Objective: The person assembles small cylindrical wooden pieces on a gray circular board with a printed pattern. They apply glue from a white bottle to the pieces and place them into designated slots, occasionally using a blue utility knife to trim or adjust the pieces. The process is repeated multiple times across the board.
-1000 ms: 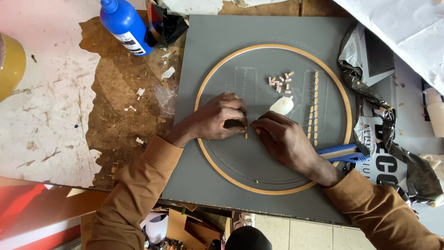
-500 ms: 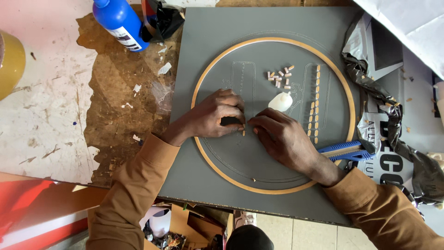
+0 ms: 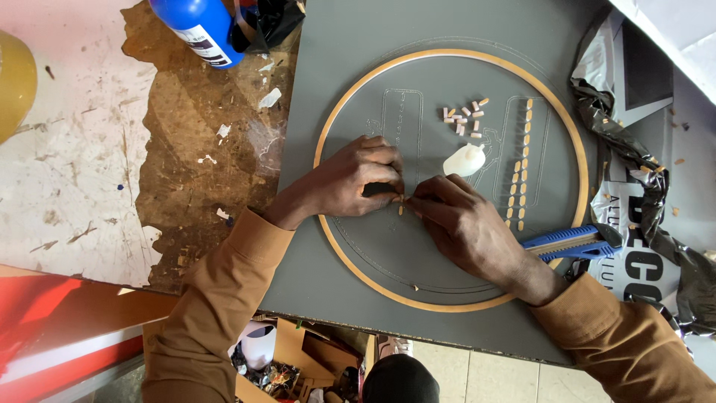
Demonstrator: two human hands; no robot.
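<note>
Head view, and from where I sit much is cut off. At the far left a yellow rounded container (image 3: 13,82) is clipped by the frame edge, so I cannot see what is in it. The blue plastic bottle with a white label (image 3: 198,26) lies cropped at the top, and its contents are hidden too.

On the square grey board (image 3: 328,246) lies a thin round wooden hoop (image 3: 325,134). Inside the hoop, my left hand (image 3: 350,179) is curled nearly closed, fingertips pressed down on a small dark object I cannot make out. My right hand (image 3: 466,224) meets it at the fingertips, thumb and forefinger pinched on a tiny tan wooden piece (image 3: 401,209) that stands on the board between both hands (too small to tell its exact shape).

Further right inside the hoop sit a loose cluster of small tan wooden bits (image 3: 466,118), a white lump of soft material (image 3: 464,160), and a column of tan bits set in a line (image 3: 520,164).

A blue-handled utility knife (image 3: 570,242) lies across the hoop's right edge, partly under my right wrist. Crumpled black and silver plastic wrapping (image 3: 641,186) runs off the right side.
</note>
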